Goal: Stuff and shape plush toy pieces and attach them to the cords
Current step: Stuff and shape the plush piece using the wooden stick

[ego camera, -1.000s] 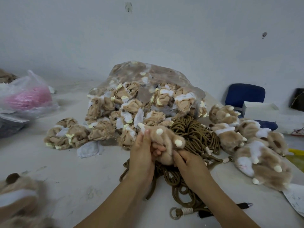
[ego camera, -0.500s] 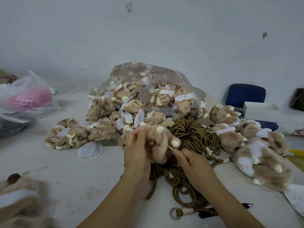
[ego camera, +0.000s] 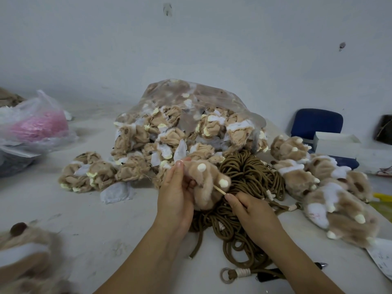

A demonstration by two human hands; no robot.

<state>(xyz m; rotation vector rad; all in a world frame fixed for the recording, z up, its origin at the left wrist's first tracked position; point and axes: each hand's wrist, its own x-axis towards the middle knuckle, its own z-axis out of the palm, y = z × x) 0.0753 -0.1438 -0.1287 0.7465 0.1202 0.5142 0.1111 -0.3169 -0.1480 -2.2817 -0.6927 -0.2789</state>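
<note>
Head view: stick (ego camera: 219, 190) poked into paw (ego camera: 205, 195)

Left hand (ego camera: 175, 195) grips the tan paw, held over the cords (ego camera: 250, 175) on the table (ego camera: 70, 211). Right hand (ego camera: 252, 211) pinches the thin stick, its tip in the paw's fur.

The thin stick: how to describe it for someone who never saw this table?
Find the big clear plastic bag of plush pieces mid-table; before it lies a pile of brown cords. Above the cords the left hand holds a tan plush paw, and the right hand pinches the stick, its tip at the paw. It is the only straight, pale, rigid thing there.
</note>
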